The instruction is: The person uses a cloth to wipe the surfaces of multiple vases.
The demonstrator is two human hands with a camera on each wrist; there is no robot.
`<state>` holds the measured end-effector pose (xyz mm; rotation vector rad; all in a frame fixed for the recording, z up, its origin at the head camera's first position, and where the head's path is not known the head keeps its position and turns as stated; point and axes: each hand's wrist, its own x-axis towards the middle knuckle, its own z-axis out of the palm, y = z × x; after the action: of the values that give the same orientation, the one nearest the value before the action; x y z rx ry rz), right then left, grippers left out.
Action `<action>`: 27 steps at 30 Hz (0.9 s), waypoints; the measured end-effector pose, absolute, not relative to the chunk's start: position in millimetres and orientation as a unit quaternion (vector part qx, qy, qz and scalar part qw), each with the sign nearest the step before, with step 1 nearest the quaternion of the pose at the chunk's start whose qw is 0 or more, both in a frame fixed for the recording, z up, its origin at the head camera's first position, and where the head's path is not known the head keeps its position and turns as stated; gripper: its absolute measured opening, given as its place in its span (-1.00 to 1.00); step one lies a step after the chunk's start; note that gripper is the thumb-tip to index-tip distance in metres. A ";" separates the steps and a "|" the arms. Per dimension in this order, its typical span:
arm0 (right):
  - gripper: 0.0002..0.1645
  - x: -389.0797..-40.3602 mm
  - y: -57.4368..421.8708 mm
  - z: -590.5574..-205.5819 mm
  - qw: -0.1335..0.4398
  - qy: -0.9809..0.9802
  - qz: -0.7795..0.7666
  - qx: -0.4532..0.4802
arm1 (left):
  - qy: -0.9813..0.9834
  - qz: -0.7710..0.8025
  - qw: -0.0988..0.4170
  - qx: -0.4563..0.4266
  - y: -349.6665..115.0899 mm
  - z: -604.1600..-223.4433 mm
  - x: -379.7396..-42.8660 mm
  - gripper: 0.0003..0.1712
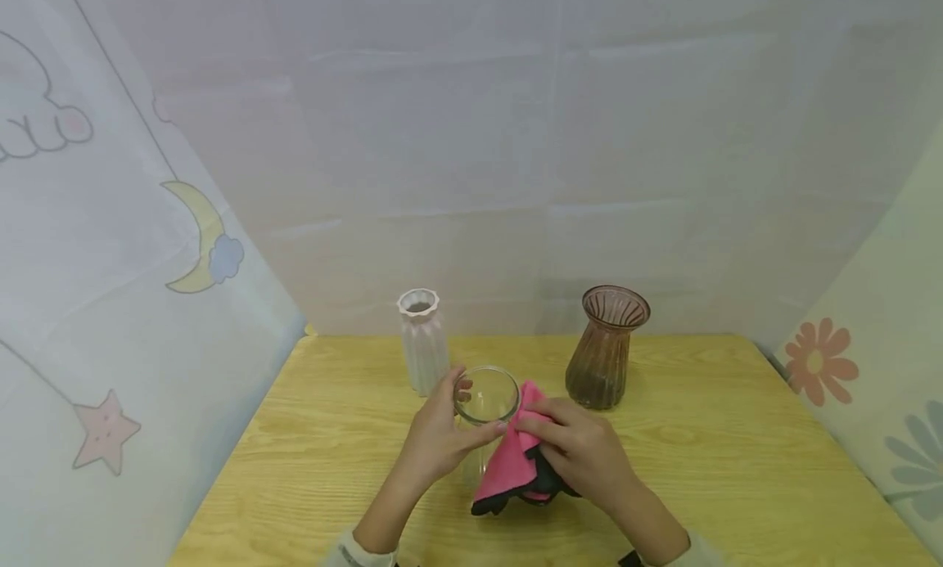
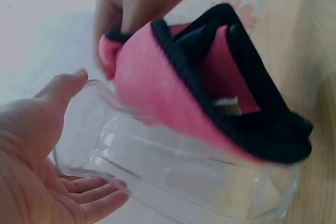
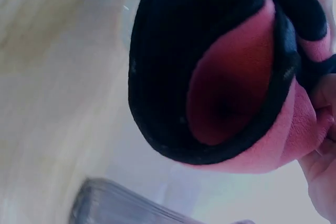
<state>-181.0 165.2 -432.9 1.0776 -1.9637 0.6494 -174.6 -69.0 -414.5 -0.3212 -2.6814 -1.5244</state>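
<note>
A clear glass vase stands upright near the middle of the table in the head view. My left hand grips it near the rim, thumb on the near side and fingers on the far side. A pink cloth with black edging hangs in folds against the vase's right side. My right hand pinches the cloth's upper part close to the rim. In the left wrist view the cloth covers part of the clear glass. The right wrist view has the cloth filling its middle, hiding most of the right fingers.
A white ribbed vase stands behind my left hand. Farther right, a brown ribbed glass vase with a flared rim stands behind my right hand. The wooden table ends at a pale hanging sheet at the back.
</note>
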 end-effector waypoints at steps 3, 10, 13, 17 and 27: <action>-0.58 -183.4 158.0 -439.7 0.402 -0.769 0.257 0.426 | -0.870 -0.481 0.029 -0.102 -66.8 -416.8 -175.7 0.18; -0.61 -183.1 152.3 -451.9 0.387 -0.779 0.253 0.423 | -0.871 -0.470 0.016 -0.139 -72.6 -416.8 -183.1 0.14; -0.79 -181.6 151.8 -453.3 0.372 -0.786 0.246 0.428 | -0.869 -0.469 0.006 -0.156 -77.2 -415.6 -186.5 0.11; -0.62 -179.1 151.4 -455.9 0.360 -0.795 0.229 0.432 | -0.860 -0.475 -0.007 -0.186 -83.4 -415.2 -191.0 0.07; -0.65 -176.8 157.0 -463.1 0.261 -0.833 0.207 0.441 | -0.844 -0.493 -0.035 -0.210 -89.5 -417.2 -199.8 0.05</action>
<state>-176.8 157.0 -463.1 1.1934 -2.2559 0.5597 -199.8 -89.5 -417.2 -0.6740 -2.7116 -1.5847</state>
